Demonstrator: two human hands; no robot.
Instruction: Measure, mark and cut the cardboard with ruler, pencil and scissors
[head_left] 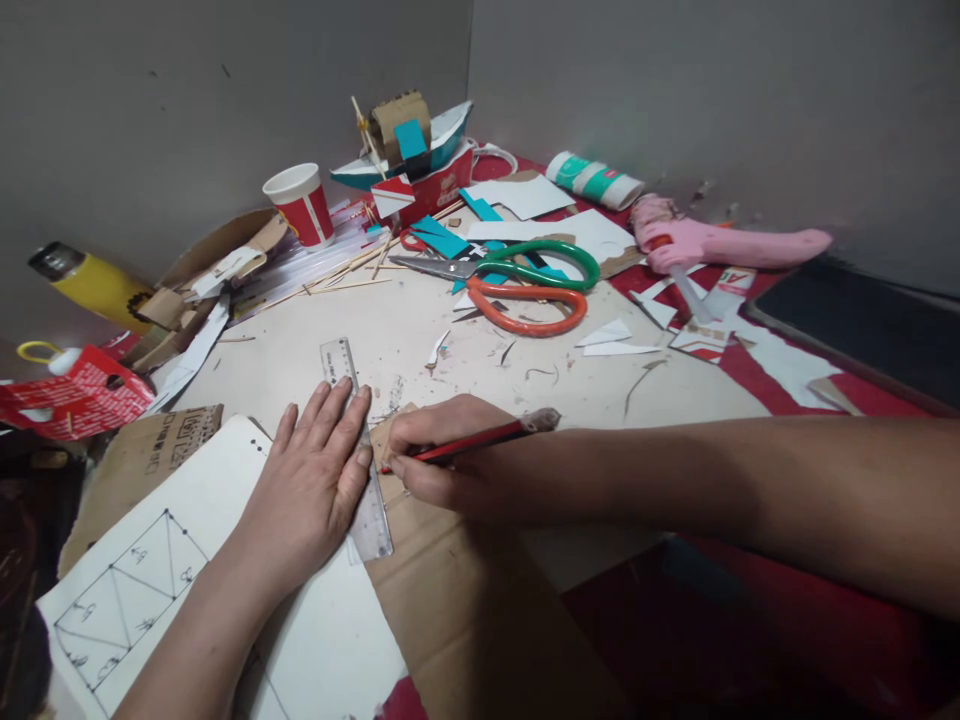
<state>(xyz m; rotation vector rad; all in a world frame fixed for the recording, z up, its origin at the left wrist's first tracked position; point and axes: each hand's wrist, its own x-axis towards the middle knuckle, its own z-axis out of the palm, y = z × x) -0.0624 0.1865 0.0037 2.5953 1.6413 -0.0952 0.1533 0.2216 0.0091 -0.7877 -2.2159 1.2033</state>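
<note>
My left hand point(315, 470) lies flat, fingers spread, pressing a clear plastic ruler point(341, 362) onto a brown cardboard sheet point(465, 620). My right hand point(439, 455) grips a red pencil point(487, 437), its tip touching the cardboard right beside the ruler's edge. Under my left wrist lies a white notebook page point(150, 570) with a drawn triangle diagram.
Green-handled scissors point(540, 255) and orange-handled scissors point(536, 305) lie beyond the hands. A pink glue gun point(720, 245) sits at right, near a dark tablet point(862, 325). A red-and-white paper cup point(304, 205), a cardboard model boat point(409, 145), wooden sticks and paper scraps crowd the back. A yellow bottle point(94, 280) lies left.
</note>
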